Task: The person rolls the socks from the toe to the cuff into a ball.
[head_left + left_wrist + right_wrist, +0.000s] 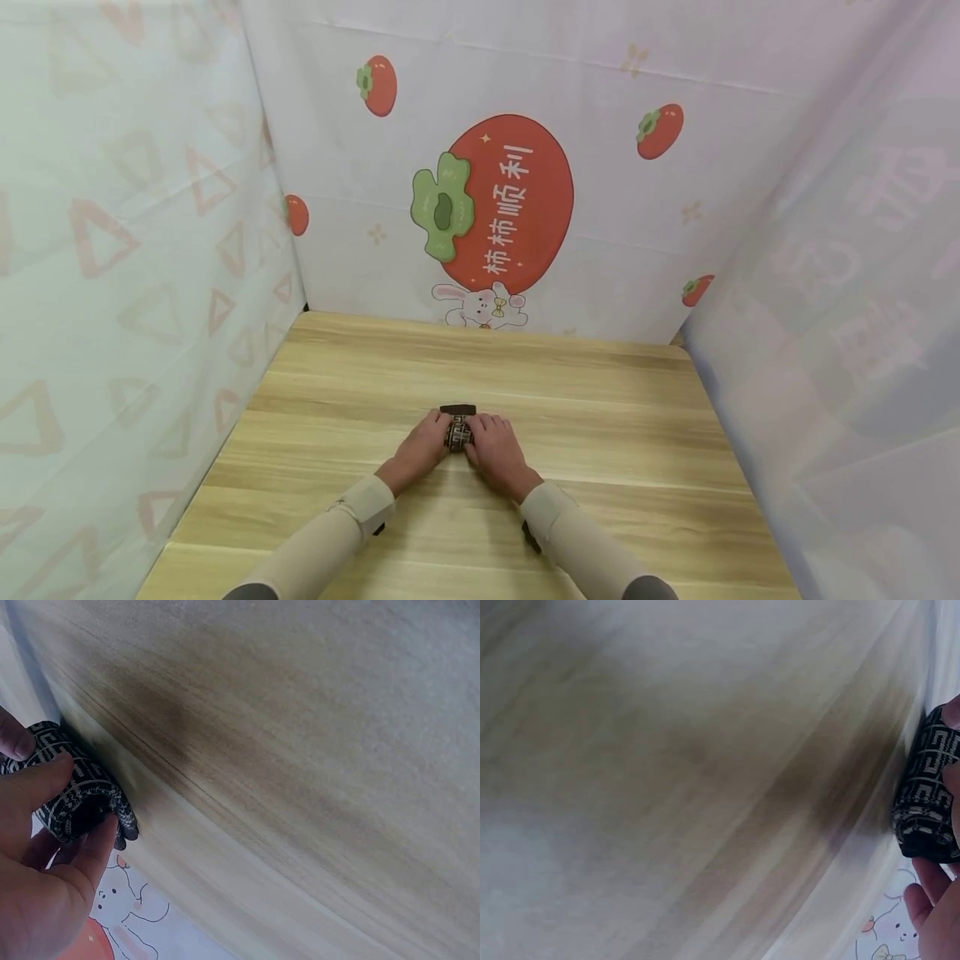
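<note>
A small roll of black knit fabric with a white maze-like pattern lies on the wooden table, between both hands. My left hand holds its left end; in the left wrist view the thumb lies on top and fingers reach under the hollow end of the roll. From the other side my right hand grips the right end, with its fingers partly cut off by the edge of the right wrist view. A dark flat strip shows just beyond the roll in the head view; whether it belongs to the same fabric I cannot tell.
White cloth with printed persimmons hangs along the table's back edge. Cloth walls stand at the left and right. Bare wood surrounds the hands.
</note>
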{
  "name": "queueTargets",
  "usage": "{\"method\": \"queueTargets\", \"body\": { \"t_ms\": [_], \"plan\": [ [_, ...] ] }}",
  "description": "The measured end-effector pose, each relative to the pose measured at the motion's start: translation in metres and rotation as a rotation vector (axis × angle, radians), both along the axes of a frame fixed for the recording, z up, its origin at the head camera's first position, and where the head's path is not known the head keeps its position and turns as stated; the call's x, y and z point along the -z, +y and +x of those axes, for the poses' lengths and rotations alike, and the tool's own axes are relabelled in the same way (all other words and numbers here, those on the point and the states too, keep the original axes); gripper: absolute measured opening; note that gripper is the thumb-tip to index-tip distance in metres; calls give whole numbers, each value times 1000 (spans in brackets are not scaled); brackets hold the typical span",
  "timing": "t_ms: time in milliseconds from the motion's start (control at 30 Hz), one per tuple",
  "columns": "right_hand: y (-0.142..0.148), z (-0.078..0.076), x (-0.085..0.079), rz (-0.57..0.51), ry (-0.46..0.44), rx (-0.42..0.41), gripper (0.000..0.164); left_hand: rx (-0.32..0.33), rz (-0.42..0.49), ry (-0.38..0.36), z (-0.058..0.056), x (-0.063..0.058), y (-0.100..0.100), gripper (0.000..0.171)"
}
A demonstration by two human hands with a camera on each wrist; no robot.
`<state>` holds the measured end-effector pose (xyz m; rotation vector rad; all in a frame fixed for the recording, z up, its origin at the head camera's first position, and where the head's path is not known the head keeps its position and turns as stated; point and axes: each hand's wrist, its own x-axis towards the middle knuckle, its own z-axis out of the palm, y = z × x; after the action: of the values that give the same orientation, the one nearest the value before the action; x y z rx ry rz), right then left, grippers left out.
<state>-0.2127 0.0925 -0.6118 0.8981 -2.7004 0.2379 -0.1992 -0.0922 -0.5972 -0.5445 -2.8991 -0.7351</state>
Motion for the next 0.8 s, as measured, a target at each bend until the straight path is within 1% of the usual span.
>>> {"method": "queueTargets", "body": {
  "t_ms": [100, 167, 267, 367, 433, 533, 600, 667, 733, 800],
  "plan": [
    [-1, -1, -3, -34, -89, 20, 38, -7, 19, -31, -2, 0, 0, 41],
    [-1, -2, -4, -62, -127, 27, 36, -15, 35, -57, -4, 0, 1, 41],
    [0, -3, -5, -88, -157, 30, 32, -25, 51, -103, -5, 0, 1, 37],
    [0, -4, -6, -91, -179, 31, 31, -14, 49, -124, -6, -2, 0, 33],
    [0, -4, -6, -96, -191, 30, 30, 7, 33, -105, -6, -3, -1, 31],
    [0, -6, -7, -116, -206, 36, 30, 44, 11, -47, -6, -4, -2, 29],
    [-1, -7, -6, -131, -196, 44, 30, 51, -8, -33, -7, -6, -2, 29],
    [-1, -8, -6, -136, -165, 55, 29, 44, -7, -56, -7, -8, -1, 29],
    [-2, -9, -4, -120, -89, 54, 27, 20, -18, -95, -7, -11, 0, 29],
    [-3, -8, -2, -89, 9, 47, 25, 7, -29, -116, -9, -12, 0, 27]
  ]
}}
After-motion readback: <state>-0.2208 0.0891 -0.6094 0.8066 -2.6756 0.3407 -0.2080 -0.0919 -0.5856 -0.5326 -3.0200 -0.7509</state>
